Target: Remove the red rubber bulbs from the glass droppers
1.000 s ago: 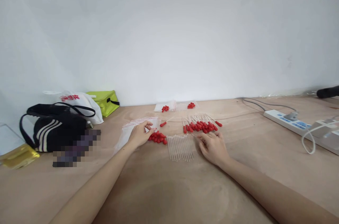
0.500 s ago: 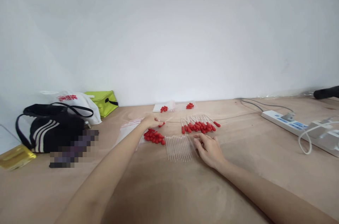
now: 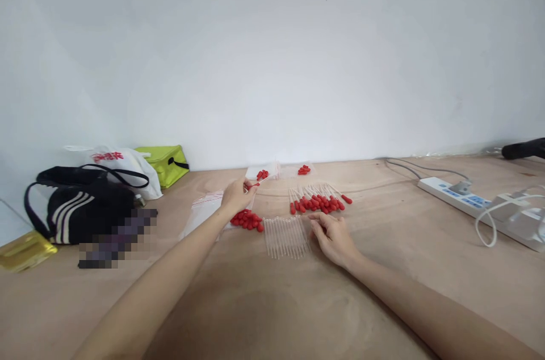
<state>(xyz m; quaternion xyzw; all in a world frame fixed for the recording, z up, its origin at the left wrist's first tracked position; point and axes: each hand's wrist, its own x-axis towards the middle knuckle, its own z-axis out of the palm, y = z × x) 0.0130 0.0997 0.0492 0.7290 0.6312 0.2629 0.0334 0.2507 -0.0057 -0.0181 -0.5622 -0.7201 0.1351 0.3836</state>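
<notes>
My left hand [image 3: 237, 196] is closed in a pinch on a dropper [image 3: 256, 184] with a red rubber bulb, its thin clear tube pointing away to the right. Beneath that hand lies a heap of loose red bulbs [image 3: 247, 220]. A row of clear glass tubes [image 3: 286, 237] lies side by side in front of me. At the row's right end rests my right hand [image 3: 334, 238], fingers loosely curled with thumb and index finger apart; I see nothing held in it. Behind the row, several droppers [image 3: 317, 201] with red bulbs lie with their tubes pointing toward the wall.
Clear zip bags [image 3: 204, 209] lie left of the bulbs; two more small groups of red bulbs [image 3: 304, 170] sit near the wall. A black bag [image 3: 85, 206], a white bag and a green bag [image 3: 166, 164] stand left. A power strip [image 3: 453, 195] with cables lies right.
My left hand has drawn slightly back to the left, lifting the dropper's red bulb up and away from the table. My right hand stays by the glass tubes.
</notes>
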